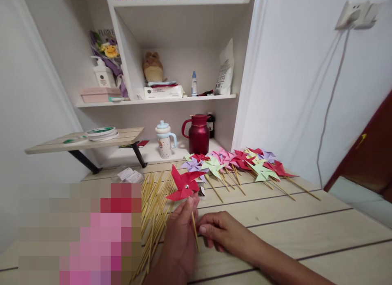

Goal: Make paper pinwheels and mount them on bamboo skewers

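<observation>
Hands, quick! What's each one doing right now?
Left hand: closed, holding the red pinwheel.
Right hand: loosely curled beside the pinwheel's stick; can't tell if it grips anything.

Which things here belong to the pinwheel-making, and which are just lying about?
Part of the job, it seems:
- red pinwheel, held in the left hand
- loose sticks
- other pinwheels

Probably just lying about:
- red jug
- lidded cup
- plush toy
</observation>
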### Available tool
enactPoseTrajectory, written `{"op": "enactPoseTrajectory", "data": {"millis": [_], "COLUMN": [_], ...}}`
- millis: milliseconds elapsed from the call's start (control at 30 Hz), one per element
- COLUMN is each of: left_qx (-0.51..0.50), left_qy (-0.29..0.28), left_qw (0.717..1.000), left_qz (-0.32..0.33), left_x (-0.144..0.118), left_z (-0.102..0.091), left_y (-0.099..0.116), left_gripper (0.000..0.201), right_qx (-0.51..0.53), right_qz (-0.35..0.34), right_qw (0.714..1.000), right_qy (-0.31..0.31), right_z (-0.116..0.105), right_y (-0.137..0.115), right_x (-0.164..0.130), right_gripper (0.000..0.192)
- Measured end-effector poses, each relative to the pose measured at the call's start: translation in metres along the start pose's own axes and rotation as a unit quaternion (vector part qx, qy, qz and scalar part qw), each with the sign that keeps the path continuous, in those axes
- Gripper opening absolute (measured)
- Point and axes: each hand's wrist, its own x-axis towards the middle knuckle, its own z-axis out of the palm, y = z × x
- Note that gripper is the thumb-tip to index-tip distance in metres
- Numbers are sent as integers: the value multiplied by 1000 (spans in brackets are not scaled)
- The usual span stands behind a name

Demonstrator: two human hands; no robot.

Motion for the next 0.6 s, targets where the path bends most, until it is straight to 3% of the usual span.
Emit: {"op": "enactPoseTrajectory", "data": {"millis": [133,367,600], "left_qx": [-9,-21,-23], "left_qy": [-6,5,-16], "left_qw": [1000,1000,1000], "left_qz": [0,0,11], "left_x": [-3,0,0], "left_z": [2,1,-1], "left_y": [1,0,-4], "left_gripper": [12,6,20], "right_qx": [14,34,71], "right_qz": [6,4,0], "right_qw": [1000,999,995], "right_qy": [3,42,68], "right_z": [-1,6,12], "right_y": [-1,4,14], "right_x": [1,5,10], "right_gripper": [30,13,7]}}
